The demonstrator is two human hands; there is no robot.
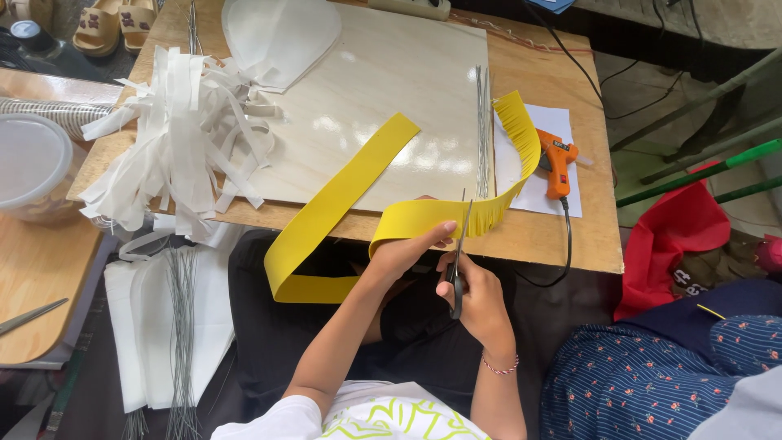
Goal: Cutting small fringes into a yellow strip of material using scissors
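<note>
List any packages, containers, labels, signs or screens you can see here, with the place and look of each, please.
Clear plastic tub: far left, on the side table; round, with a whitish translucent lid.
Red bag: on the floor to the right of the table; soft and crumpled, some white print that is partly hidden.
No sign or screen is in view.

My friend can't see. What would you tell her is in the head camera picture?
A person's left hand holds a long yellow strip while the right hand snips fringe into it with scissors. Beyond lie a wooden table, white cut strips and an orange glue gun.
</note>
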